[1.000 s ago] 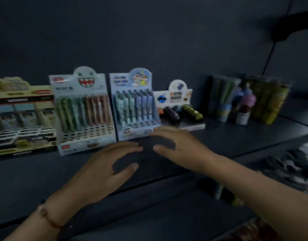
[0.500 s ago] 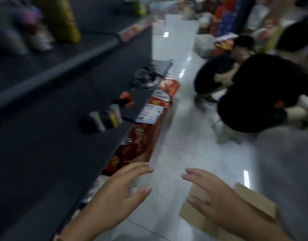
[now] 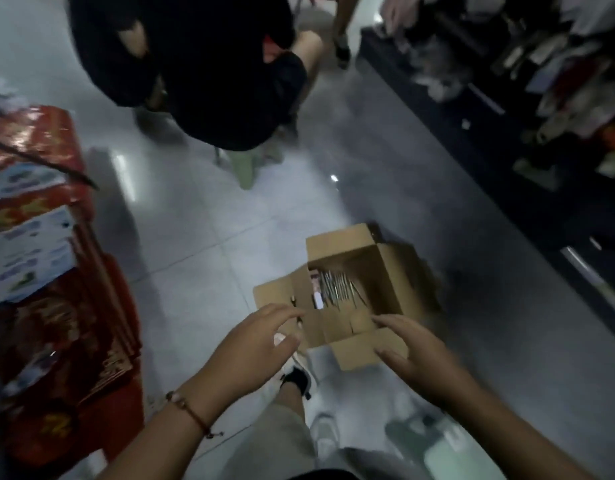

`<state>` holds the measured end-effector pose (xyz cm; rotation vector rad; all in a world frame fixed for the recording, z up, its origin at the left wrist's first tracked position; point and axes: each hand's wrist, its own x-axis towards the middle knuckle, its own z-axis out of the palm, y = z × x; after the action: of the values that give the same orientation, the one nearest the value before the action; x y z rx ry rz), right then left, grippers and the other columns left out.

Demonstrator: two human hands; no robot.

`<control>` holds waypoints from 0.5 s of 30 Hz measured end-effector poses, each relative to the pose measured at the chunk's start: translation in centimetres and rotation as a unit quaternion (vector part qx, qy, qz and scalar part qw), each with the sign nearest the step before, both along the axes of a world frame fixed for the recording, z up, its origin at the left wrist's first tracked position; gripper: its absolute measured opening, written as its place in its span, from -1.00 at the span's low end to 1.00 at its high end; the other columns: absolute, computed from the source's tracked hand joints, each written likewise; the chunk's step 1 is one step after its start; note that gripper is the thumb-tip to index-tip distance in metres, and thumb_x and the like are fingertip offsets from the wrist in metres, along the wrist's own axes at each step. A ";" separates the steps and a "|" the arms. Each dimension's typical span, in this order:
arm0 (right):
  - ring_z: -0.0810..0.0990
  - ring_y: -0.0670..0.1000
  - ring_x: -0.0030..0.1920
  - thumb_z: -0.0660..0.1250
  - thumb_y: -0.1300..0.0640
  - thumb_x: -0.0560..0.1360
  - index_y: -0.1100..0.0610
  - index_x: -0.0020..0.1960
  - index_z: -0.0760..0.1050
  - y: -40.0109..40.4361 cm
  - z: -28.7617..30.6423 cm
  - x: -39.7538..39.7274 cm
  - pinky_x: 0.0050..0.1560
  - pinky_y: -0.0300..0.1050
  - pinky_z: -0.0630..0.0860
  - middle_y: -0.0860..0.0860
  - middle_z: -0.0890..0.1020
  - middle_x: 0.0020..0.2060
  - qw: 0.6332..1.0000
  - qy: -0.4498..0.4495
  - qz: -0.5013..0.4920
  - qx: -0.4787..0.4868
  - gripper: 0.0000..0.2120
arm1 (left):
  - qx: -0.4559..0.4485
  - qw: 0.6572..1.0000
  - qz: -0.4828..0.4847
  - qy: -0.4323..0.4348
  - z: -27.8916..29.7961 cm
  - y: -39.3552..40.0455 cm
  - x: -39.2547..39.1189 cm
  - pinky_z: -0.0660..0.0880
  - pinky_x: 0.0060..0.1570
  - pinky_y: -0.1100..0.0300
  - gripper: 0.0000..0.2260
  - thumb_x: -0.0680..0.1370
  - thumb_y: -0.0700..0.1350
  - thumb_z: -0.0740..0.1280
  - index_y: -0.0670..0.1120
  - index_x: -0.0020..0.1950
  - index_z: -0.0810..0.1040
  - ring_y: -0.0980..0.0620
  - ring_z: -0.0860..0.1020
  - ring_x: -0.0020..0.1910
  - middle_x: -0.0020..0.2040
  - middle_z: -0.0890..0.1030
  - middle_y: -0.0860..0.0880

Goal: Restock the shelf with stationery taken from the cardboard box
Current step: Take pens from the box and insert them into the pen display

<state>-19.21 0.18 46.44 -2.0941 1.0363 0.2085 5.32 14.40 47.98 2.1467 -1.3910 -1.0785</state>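
An open cardboard box [image 3: 385,268] stands on the tiled floor with its flaps spread. Inside lies a bundle of thin pens [image 3: 337,289] beside a small pale packet. My left hand [image 3: 254,344] hovers above the box's near left flap, fingers loosely spread, holding nothing. My right hand [image 3: 417,355] hovers above the near right flap, fingers spread, also holding nothing. Both hands are above the box, not inside it. The stocked shelf from before is out of view.
A person in black [image 3: 202,64] crouches on the floor beyond the box. Red cartons [image 3: 49,306] with white labels are stacked at the left. A dark low shelf [image 3: 507,133] with goods runs along the right. My foot [image 3: 295,379] is just before the box.
My view swung from the shelf with pen displays down to the floor. Both hands left the shelf and now hover over the open cardboard box.
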 end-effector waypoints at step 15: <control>0.47 -0.16 0.16 0.29 0.03 0.59 -0.07 0.41 0.40 -16.3 -25.3 5.8 0.12 -0.31 0.37 -0.10 0.47 0.32 0.969 0.108 -0.179 0.134 -0.61 | 0.156 0.984 -0.015 0.080 -25.2 -22.7 2.3 0.37 -0.05 0.39 -0.71 0.64 -0.04 0.21 0.13 0.35 0.47 0.20 0.46 0.04 0.22 0.52 0.11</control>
<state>-13.37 -16.07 21.11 -1.6357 1.4108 0.3779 7.65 -8.27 22.77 2.1911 -1.2528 -1.5336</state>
